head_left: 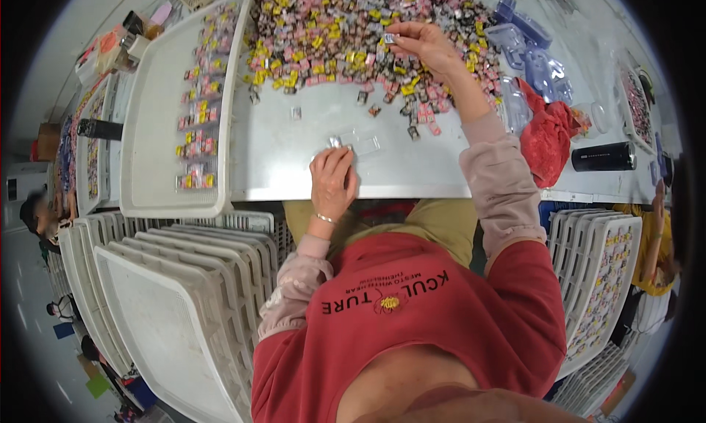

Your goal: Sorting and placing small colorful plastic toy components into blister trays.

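Observation:
My left hand (334,179) rests on the metal table near its front edge, fingers pressed together at one end of a transparent plastic tray (365,142). A small silvery packet (335,141) shows at its fingertips, in that end of the tray. Farther forward and to the right, my right hand (432,49) pinches a small square packet (389,38) between thumb and fingers. It hovers over a wide heap of small wrapped packets (316,40) in pink, yellow and black. A few loose packets lie this side of the heap, among them a silvery one (296,112).
A white crate (151,121) on the left holds a row of filled transparent trays (197,143). On the right are bluish plastic trays (540,73), a red bag (548,140) and a black bottle (603,157). Stacked crates (158,305) stand below the table's left, others (588,276) below right.

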`<control>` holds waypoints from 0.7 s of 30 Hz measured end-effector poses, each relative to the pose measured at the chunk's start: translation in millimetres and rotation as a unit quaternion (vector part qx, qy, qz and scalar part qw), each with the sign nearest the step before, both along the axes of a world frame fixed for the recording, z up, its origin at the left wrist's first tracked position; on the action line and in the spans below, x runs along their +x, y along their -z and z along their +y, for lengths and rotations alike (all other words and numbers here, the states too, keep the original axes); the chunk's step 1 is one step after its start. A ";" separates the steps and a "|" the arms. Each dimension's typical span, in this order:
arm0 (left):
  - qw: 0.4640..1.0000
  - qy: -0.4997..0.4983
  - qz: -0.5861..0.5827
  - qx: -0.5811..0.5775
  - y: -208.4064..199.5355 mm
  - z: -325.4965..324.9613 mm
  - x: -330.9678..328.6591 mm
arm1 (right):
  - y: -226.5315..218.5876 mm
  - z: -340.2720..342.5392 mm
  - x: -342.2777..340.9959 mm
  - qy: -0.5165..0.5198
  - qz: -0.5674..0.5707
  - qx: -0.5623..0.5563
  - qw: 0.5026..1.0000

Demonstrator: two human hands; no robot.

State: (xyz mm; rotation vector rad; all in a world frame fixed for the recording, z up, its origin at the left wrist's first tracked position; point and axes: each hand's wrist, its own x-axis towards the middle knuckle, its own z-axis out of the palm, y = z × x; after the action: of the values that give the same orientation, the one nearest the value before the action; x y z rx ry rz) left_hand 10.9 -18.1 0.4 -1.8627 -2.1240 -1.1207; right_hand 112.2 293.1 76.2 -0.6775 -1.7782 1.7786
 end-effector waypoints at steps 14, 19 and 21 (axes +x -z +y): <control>1.000 0.014 -0.003 0.026 2.3 4.5 -4.2 | 48.2 -123.0 -9.6 -0.245 -0.151 0.314 0.905; 1.000 0.010 -0.013 0.025 0.5 3.1 -2.9 | 68.4 -142.9 -6.1 -0.123 -0.090 0.427 0.892; 0.999 0.011 -0.018 0.026 0.4 2.5 -3.6 | 65.8 -137.5 2.6 -0.096 -0.083 0.348 0.929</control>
State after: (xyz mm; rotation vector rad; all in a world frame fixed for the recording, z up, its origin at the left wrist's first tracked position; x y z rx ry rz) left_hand 7.3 -15.7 0.0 -1.8608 -2.0761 -1.2108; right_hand 114.8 155.7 10.4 -0.3657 -2.4571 1.0721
